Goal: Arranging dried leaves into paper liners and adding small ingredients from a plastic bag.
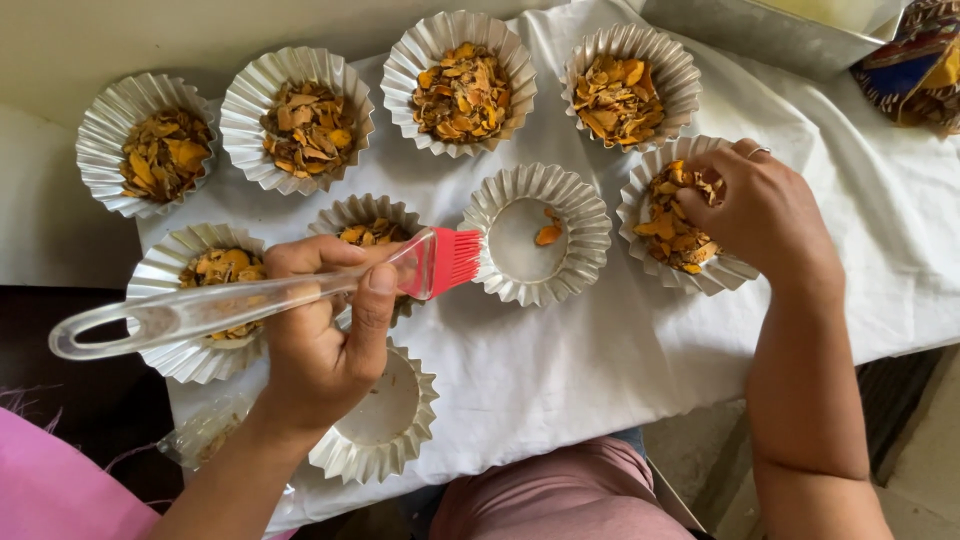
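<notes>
Centre-left of frame, left hand (325,345) grips a brush (250,292) by its clear handle, red bristles touching the rim of a near-empty foil cup (537,233). Right of centre, right hand (765,215) pinches dried orange chips (670,225) in a filled cup (725,272). Other filled cups line the white cloth (600,360).

A clear-handled brush (250,295) with red bristles is lying level across the left hand (325,330), bristles touching a nearly empty fluted foil cup (575,205), while the right hand (765,215) is resting in a chip-filled cup (640,195).
</notes>
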